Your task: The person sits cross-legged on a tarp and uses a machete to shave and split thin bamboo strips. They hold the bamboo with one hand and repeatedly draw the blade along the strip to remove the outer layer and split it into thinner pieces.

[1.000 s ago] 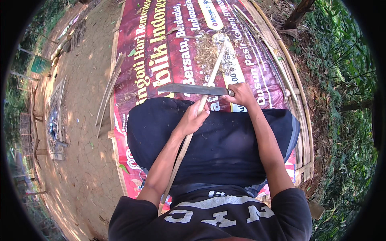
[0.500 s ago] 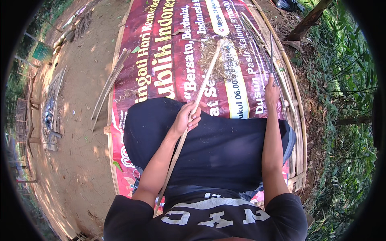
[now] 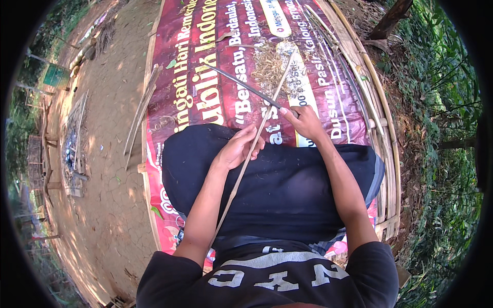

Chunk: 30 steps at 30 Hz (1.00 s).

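A long, thin bamboo strip [image 3: 233,194] slants across my dark-covered lap, from my left arm up toward the shavings. My left hand [image 3: 239,147], palm turned up, has its fingers curled around the strip. A long, narrow, dark-bladed knife [image 3: 237,82] is gripped by its handle in my right hand [image 3: 307,124]. Its blade crosses the strip just beyond my left hand and points to the far left. Whether its edge presses on the strip, I cannot tell. Beyond the crossing, curly pale shavings [image 3: 269,69] are heaped on a red printed banner [image 3: 187,105].
The banner covers a bamboo platform [image 3: 377,97] on which I sit. More bamboo strips lie along its right side, and several split pieces [image 3: 140,115] lean at its left edge. Bare earth [image 3: 110,102] stretches to the left; green plants [image 3: 449,113] grow on the right.
My right hand has swung in from the right edge, bringing the knife across the bamboo strip. My left hand has loosened and turned palm up around the strip.
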Each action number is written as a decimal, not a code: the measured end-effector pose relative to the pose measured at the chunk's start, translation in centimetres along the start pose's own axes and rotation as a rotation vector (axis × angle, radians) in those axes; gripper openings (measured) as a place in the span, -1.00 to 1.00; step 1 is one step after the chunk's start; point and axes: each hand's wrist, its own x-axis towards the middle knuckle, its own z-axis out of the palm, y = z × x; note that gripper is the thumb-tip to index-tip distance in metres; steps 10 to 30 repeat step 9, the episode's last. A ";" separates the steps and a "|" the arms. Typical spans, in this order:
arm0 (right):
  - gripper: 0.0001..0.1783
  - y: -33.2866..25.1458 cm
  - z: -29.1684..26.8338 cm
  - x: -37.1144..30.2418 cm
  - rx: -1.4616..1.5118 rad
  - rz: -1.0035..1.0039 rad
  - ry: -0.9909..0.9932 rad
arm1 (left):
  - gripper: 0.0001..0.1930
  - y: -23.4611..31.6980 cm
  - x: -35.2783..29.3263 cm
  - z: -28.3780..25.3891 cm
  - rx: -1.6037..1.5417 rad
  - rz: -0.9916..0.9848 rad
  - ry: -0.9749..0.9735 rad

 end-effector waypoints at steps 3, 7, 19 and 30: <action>-0.23 -0.1 0.1 0.0 -0.031 0.000 -0.001 | -0.61 0.6 -1.2 -0.8 0.164 -0.103 -0.195; -0.21 0.0 -0.6 -0.2 -0.029 0.039 0.030 | -0.56 1.3 -2.2 -0.9 0.300 -0.298 -0.283; -0.23 0.8 -0.7 0.1 -0.024 0.044 0.039 | -0.55 1.8 -2.5 -0.5 0.314 -0.350 -0.303; -0.23 0.8 -0.7 0.1 -0.024 0.044 0.039 | -0.55 1.8 -2.5 -0.5 0.314 -0.350 -0.303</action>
